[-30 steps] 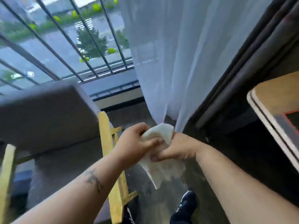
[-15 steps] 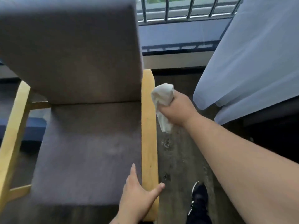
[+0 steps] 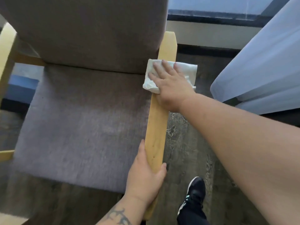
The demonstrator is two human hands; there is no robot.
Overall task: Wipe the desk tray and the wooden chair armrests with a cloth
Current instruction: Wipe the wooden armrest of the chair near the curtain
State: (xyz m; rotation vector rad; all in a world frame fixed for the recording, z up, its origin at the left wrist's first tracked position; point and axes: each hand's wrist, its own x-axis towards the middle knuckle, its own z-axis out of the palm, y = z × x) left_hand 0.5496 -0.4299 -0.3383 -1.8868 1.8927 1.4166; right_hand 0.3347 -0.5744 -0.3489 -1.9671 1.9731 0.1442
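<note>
1. Head view: dark wood-grain floor [image 3: 186,143] lies under a grey cushioned chair [image 3: 84,111], with a pale curtain [image 3: 259,65] to the right.
2. Right hand [image 3: 170,85] presses flat, fingers spread, on the white cloth [image 3: 186,70] draped across the wooden armrest [image 3: 156,127].
3. Left hand [image 3: 144,176] is wrapped around the armrest's near end.

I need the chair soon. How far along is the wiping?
Nothing shows as finished, and no desk tray is in view. In hand: the right hand presses the cloth flat on the far end of the right armrest, while the left hand grips its near end. Left: the rest of that armrest and the other armrest.
</note>
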